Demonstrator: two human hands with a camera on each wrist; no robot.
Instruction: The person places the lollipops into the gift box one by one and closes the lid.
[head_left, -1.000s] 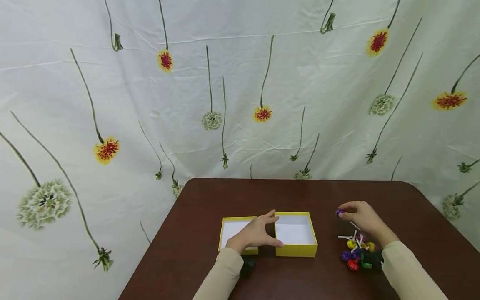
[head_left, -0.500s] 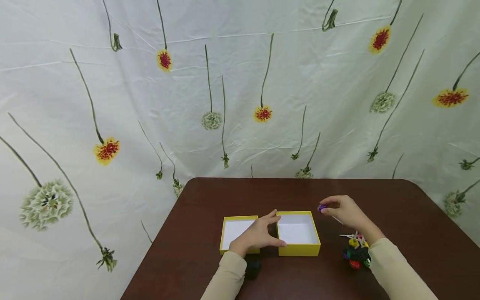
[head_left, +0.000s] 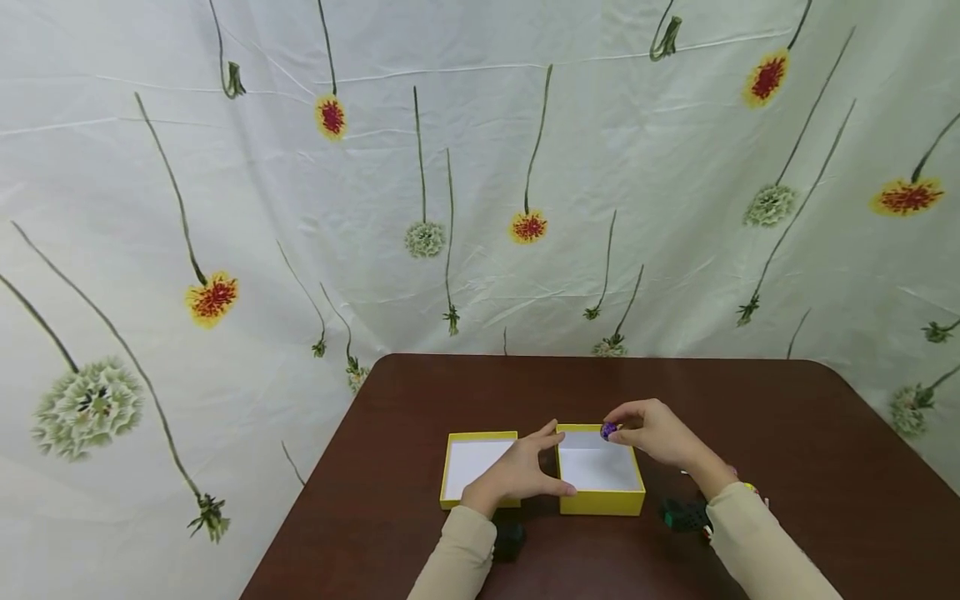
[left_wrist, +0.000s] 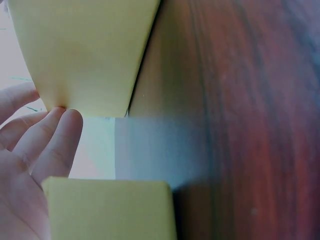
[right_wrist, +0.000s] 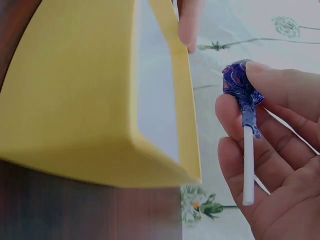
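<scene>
My right hand point(head_left: 651, 431) pinches a purple-wrapped lollipop point(head_left: 608, 430) by its candy end, above the right back part of an open yellow box point(head_left: 602, 502) with a white inside. In the right wrist view the white stick point(right_wrist: 248, 167) points downward, beside the box's rim. My left hand point(head_left: 519, 473) is spread along the box's left side. Its thumb lies at the front left corner and its index finger near the back left one. In the left wrist view its nearly straight fingertips point(left_wrist: 70, 120) touch the yellow wall.
A shallow yellow-rimmed box lid point(head_left: 480, 467) with a white inside lies to the left, partly behind my left hand. More lollipops point(head_left: 750, 487) lie to the right, mostly hidden by my right sleeve. A flowered white cloth point(head_left: 480, 167) hangs behind the brown table point(head_left: 420, 387).
My right hand has carried the purple lollipop leftward from above the lollipop pile to over the yellow box. My left hand has stayed at the box's left side.
</scene>
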